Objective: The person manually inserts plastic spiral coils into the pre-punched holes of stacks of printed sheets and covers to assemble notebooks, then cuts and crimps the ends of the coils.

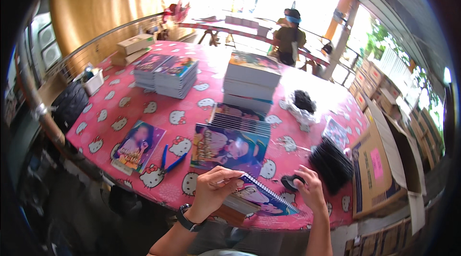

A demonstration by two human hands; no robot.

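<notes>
My left hand (214,189), with a dark watch on its wrist, pinches the upper left corner of a spiral notebook (257,193). The notebook has a purple-blue illustrated cover and a wire coil along its upper right edge. A brown block (235,208) shows partly beneath it. My right hand (311,189) is beside the lower end of the coil, fingers apart and curved. Its fingertips are at a small black rounded object (290,182); whether they touch it I cannot tell. Overlapping illustrated notebooks (230,145) lie just beyond. Blue-handled pliers (172,161) rest left of them.
A tall book stack (249,83) and shorter stacks (165,76) stand farther back on the pink patterned tablecloth (110,126). One notebook (139,145) lies at left. A bundle of thin black strands (331,164) and an opened carton (377,164) are at right. People (289,37) sit beyond.
</notes>
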